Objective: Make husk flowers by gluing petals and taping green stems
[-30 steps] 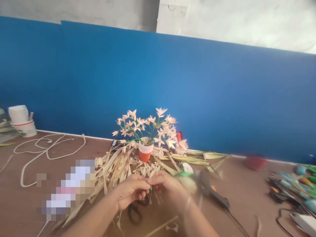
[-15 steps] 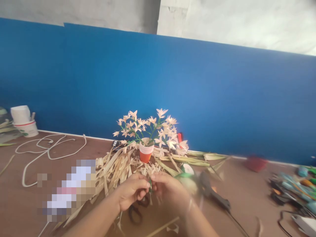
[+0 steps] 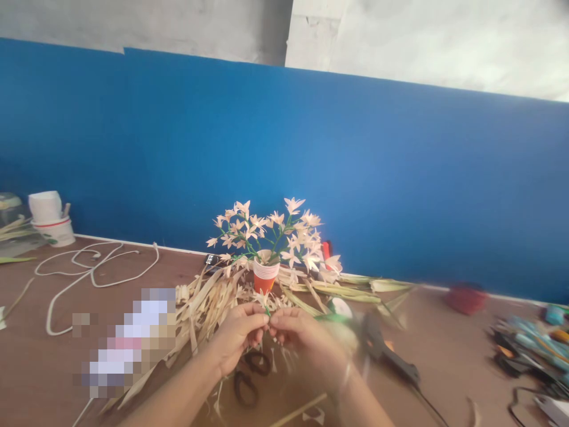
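The bare left hand [image 3: 244, 327] has its grip pinched on a thin green stem [image 3: 267, 312]. Between both hands, its long axis runs nearly up the view, tip toward the orange-and-white paper cup [image 3: 265, 283]. The bare right hand [image 3: 291, 326] pinches it too.

Brown wooden-toned tabletop [image 3: 438, 356] before a flat blue panel [image 3: 284, 142], pale wall [image 3: 422, 41] above. Left: looped white cable [image 3: 92, 272]; white, red-banded paper cup [image 3: 54, 233]. Right: blurred dark-red object [image 3: 466, 298] near the panel; jumbled light-blue strips [image 3: 528, 341].
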{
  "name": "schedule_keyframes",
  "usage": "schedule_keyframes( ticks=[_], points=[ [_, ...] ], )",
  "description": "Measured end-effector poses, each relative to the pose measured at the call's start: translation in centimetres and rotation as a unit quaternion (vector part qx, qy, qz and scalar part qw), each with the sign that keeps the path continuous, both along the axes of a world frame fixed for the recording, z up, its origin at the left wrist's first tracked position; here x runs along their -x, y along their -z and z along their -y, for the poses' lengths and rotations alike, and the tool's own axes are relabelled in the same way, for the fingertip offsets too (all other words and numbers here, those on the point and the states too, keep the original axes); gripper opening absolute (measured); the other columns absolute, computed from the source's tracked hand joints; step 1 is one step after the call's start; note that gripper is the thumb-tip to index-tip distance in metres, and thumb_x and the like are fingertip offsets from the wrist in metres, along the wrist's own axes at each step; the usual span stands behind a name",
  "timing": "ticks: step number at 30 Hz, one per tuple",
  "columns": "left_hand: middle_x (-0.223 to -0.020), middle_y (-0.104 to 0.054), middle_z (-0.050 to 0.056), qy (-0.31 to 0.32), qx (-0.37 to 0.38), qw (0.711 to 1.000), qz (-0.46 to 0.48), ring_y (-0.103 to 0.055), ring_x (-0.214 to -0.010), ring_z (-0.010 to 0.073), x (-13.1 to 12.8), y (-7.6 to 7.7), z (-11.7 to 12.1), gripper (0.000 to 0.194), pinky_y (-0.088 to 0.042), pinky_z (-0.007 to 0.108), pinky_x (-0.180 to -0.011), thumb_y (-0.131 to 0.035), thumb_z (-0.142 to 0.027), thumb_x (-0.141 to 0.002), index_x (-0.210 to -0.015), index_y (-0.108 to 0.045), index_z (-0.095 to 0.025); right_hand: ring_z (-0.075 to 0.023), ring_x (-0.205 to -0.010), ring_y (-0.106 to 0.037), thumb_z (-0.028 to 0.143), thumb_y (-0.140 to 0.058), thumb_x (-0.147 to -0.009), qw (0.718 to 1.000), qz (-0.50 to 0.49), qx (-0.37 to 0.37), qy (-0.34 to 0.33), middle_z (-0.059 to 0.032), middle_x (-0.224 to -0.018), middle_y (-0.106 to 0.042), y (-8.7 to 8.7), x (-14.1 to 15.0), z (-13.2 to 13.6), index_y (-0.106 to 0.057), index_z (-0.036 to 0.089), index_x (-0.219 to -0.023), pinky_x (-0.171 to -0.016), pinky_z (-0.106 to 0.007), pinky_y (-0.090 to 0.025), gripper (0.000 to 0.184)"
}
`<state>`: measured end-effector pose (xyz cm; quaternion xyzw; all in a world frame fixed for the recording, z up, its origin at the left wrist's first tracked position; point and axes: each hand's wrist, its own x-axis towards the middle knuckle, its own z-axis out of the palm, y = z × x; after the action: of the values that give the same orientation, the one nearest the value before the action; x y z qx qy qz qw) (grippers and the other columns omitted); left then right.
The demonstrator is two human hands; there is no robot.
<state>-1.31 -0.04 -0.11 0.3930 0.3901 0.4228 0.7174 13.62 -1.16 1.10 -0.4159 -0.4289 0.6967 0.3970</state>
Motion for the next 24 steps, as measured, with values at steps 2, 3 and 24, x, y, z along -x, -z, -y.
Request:
schedule_keyframes(
  ticks=[2, 3, 24],
  points=[
    [-0.052, -0.059, -0.002, -0.011, -0.003, 1.0, 0.004, -0.046, -0.039, 0.0031, 0.0, 0.1, 0.0, 0.016, -0.03, 0.013, -0.038, -0.069, -0.021, -0.059, -0.064, -0.055, -0.014, -0.0053, -0.047, -0.039, 0.026, -0.071, -0.059, 0.999, 0.032, -0.018, 0.032, 0.003, -0.053, -0.055, 0.0, 0.2, 0.0, -0.061, 0.013, -0.059, -0.045, -0.02, -0.021, 0.016],
    [-0.054, -0.059, -0.002, -0.017, -0.005, 1.0, 0.008, -0.048, -0.041, 0.0036, 0.0, 0.1, 0.1, 0.016, -0.032, 0.013, -0.039, -0.07, -0.021, -0.06, -0.065, -0.056, -0.013, -0.0054, -0.046, -0.038, 0.027, -0.07, -0.06, 0.997, 0.054, -0.035, 0.051, 0.0031, -0.053, -0.055, 0.0, 0.3, -0.1, -0.061, 0.013, -0.059, -0.045, -0.02, -0.021, 0.017],
    [-0.067, -0.065, 0.003, -0.146, 0.044, 0.987, 0.046, -0.057, -0.052, 0.0069, -1.0, 0.5, 0.9, 0.019, -0.044, 0.015, -0.048, -0.075, -0.022, -0.06, -0.072, -0.067, -0.011, -0.015, -0.057, -0.051, 0.021, -0.049, -0.076, 0.821, 0.424, -0.319, 0.213, -0.0008, -0.061, -0.058, 1.4, 2.4, 0.7, -0.053, 0.02, -0.065, -0.053, -0.025, -0.032, 0.012]
  ],
)
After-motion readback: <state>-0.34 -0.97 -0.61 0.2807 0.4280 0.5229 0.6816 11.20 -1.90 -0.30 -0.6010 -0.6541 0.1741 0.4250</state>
